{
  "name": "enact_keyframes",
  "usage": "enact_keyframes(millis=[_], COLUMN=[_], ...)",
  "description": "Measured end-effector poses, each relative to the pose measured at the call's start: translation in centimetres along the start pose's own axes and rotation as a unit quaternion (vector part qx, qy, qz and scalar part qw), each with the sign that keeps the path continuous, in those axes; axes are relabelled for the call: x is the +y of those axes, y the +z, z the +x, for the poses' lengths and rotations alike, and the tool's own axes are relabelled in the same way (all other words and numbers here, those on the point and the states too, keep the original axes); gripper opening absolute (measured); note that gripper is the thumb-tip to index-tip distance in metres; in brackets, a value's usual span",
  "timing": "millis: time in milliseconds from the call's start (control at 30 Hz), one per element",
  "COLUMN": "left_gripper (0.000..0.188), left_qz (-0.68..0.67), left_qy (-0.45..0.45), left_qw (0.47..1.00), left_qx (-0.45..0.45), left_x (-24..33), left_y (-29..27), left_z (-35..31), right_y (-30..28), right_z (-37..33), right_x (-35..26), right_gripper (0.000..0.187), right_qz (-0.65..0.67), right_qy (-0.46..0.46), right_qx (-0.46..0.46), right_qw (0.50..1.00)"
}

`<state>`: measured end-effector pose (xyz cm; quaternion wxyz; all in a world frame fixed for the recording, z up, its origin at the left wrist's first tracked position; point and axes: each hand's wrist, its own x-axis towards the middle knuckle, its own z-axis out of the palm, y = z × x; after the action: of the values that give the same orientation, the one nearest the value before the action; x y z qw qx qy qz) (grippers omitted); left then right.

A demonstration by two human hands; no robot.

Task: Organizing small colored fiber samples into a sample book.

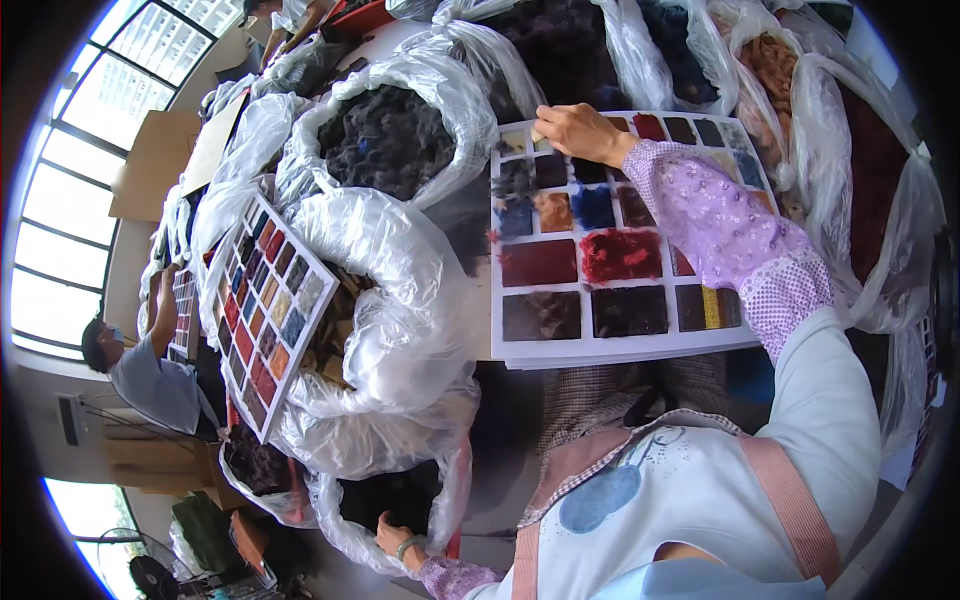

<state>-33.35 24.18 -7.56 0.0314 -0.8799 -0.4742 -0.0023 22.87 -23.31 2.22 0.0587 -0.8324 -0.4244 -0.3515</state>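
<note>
Pinching a pale tuft atop the white grid board, right hand nearly closed: best press lightly, within its cell. Left hand by the bag: can't tell its grip.

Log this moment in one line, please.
Right hand: at white sample board, upper left | left hand: at plastic bag of dark material

The sample board lies before the person, the right hand at its far left corner. Left of the sample board are a fibre-filled bag, a second board and, nearer the person, the left hand at a bag's mouth. More fibre lies behind the sample board.
</note>
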Motion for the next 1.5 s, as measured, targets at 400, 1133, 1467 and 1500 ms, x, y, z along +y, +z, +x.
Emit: enact_keyframes(millis=[400, 1133, 1467, 1500], left_gripper=[0.025, 0.026, 0.014, 0.013], left_qz=[0.000, -0.635, -0.414, -0.432], left_qy=[-0.040, 0.423, 0.650, 0.666], left_qw=[0.999, 0.645, 0.635, 0.607], left_qx=[0.036, -0.031, 0.052, 0.048], left_x=[3.3, 43.0, 61.5, 62.0], left_y=[-7.2, -22.6, -12.5, -12.0], left_z=[-0.6, 5.2, 7.8, 7.8], right_y=[0.4, -5.0, -7.6, -7.2], right_z=[-0.2, 4.7, 0.8, 0.2], right_x=[1.6, -16.6, -3.2, -2.3], right_gripper=[0.016, 0.020, 0.011, 0.011], right_qz=[0.170, 0.223, 0.241, 0.232], right_qy=[0.181, -0.095, 0.253, 0.265], right_qx=[-0.161, -0.195, -0.025, -0.023], right_qw=[0.955, 0.950, 0.937, 0.936])
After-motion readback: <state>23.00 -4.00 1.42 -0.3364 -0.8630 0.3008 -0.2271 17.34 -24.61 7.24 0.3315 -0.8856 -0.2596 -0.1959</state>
